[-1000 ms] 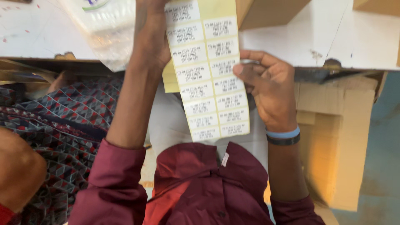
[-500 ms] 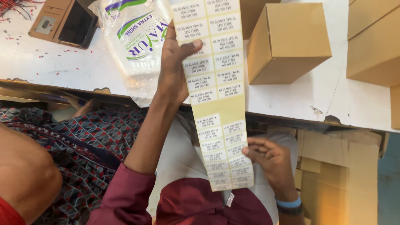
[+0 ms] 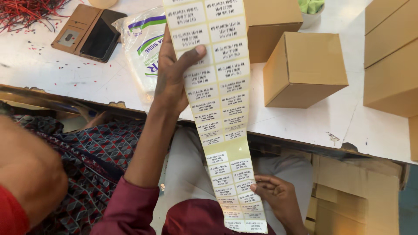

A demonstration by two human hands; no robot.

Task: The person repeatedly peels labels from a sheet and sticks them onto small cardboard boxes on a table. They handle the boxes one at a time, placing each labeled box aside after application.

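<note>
Holding up a long strip of labels (image 3: 220,109), pale yellow backing with two columns of small white printed stickers, running from the top edge down over the table edge to the lap; one bare yellow gap showing partway down

Left hand (image 3: 172,74): gripping the strip's left edge over the table, thumb pressing across the front of the stickers, fingers closed behind the backing

Right hand (image 3: 278,196): resting low beside the lap, fingertips pinching at the strip's right edge near its lower end, touching a sticker there

White table (image 3: 87,72): lying under the upper part of the strip, worn and chipped along its near edge

Clear plastic bag (image 3: 141,48) with green and purple print: lying on the table just left of the strip, partly behind the left hand

Phone in a brown flip case (image 3: 89,32): lying open further left

Red wire scraps (image 3: 26,11): lying at the far left corner

Cardboard boxes (image 3: 305,69): standing on the table right of the strip, closed
</note>
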